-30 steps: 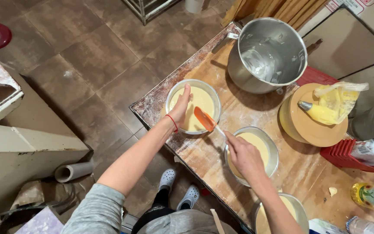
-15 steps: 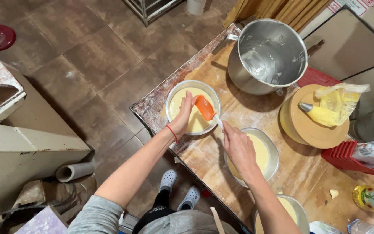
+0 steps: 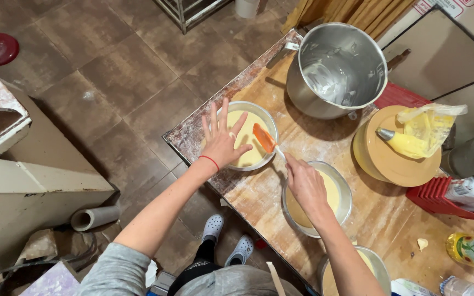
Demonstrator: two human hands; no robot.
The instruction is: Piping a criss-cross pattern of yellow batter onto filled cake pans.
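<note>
Gripping the orange spatula (image 3: 265, 138), right hand (image 3: 304, 183) smooths batter pan (image 3: 248, 135); left hand (image 3: 223, 141) spread wide.

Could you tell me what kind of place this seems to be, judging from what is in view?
Probably a small bakery or cake workshop. A floured wooden table carries several round pans of yellow batter, a large steel mixing bowl and a filled piping bag. The right hand works an orange spatula in one pan.

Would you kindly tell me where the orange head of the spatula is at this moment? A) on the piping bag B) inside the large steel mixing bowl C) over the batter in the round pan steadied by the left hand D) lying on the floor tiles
C: the right hand holds the spatula with its orange head over the yellow batter in the round pan, whose near rim the left hand covers.
</note>
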